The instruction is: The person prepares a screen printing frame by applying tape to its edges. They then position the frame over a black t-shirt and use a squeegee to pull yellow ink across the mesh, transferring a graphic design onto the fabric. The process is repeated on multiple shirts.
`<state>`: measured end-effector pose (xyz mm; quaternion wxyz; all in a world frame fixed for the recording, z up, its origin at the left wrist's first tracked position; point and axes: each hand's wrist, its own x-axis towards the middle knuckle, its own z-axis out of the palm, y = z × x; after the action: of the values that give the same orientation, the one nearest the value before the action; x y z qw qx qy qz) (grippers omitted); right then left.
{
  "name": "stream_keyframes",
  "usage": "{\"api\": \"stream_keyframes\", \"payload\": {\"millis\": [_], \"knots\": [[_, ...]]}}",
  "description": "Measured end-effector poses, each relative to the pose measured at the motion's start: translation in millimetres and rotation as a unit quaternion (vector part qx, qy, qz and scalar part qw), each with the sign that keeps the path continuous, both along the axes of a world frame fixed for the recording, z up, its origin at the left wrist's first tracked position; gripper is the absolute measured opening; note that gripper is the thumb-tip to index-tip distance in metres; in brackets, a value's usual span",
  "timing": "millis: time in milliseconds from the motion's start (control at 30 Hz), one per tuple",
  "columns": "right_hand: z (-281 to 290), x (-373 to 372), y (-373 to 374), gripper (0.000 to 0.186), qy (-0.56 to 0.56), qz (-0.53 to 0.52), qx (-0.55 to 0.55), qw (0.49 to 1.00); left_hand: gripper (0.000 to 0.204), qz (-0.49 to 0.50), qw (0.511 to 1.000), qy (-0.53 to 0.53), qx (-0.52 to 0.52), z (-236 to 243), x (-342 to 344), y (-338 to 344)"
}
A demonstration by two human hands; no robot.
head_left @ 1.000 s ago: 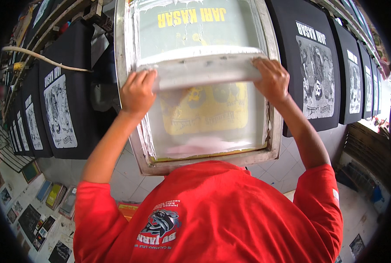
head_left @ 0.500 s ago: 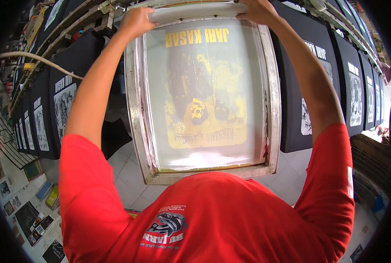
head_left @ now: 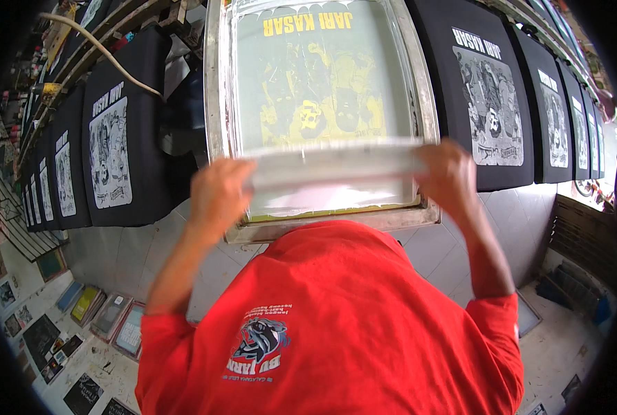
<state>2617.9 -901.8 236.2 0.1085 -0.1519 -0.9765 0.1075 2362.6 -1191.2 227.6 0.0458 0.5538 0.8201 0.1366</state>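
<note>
A screen-printing frame (head_left: 218, 117) lies in front of me, its pale mesh (head_left: 253, 76) showing yellow lettering and figures. Across its near part stretches a long, pale squeegee (head_left: 336, 164), blurred by motion. My left hand (head_left: 218, 197) is closed around the squeegee's left end and my right hand (head_left: 449, 173) around its right end. White ink (head_left: 322, 197) lies on the mesh on the near side of the squeegee. The bar hides the lower part of the picture on the mesh.
Black printed shirts (head_left: 118, 131) are laid out in a row on the left, and more black shirts (head_left: 488, 90) on the right. A beige hose (head_left: 101, 48) hangs at the upper left. Flat frames (head_left: 111, 315) lean at the lower left above the tiled floor.
Both hands have drawn the squeegee from the frame's far end to near its close end. My elbows have bent, and the view has shifted slightly.
</note>
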Motion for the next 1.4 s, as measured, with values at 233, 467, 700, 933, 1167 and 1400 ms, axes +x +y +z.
{"api": "stream_keyframes", "payload": {"millis": [233,467,700,933,1167,1400], "knots": [[-26.2,78.6,-85.4,0.019,0.019,-0.036,-0.013,0.999,0.034,-0.003,0.998,-0.031,0.048,-37.6,85.9,-67.2],[-76.7,74.9,-82.0,0.024,0.095,-0.033,0.077,0.992,0.025,-0.006,0.986,0.115,0.118,-85.9,86.6,-67.1],[-39.3,15.2,-17.2,0.026,0.023,-0.028,-0.001,0.999,0.035,0.025,0.998,0.022,0.047,-44.2,17.7,-9.5],[-27.6,68.5,-70.8,0.02,0.014,-0.025,-0.013,1.0,0.029,0.002,0.999,-0.035,0.025,-35.5,73.6,-58.0],[-55.4,34.6,-51.6,0.019,0.067,-0.035,0.048,0.996,0.032,0.012,0.995,0.041,0.092,-60.7,52.9,-31.9],[-56.0,-31.9,15.8,0.03,0.056,0.002,0.049,0.997,0.021,-0.012,0.991,0.085,0.106,-57.1,-20.6,35.1]]}}
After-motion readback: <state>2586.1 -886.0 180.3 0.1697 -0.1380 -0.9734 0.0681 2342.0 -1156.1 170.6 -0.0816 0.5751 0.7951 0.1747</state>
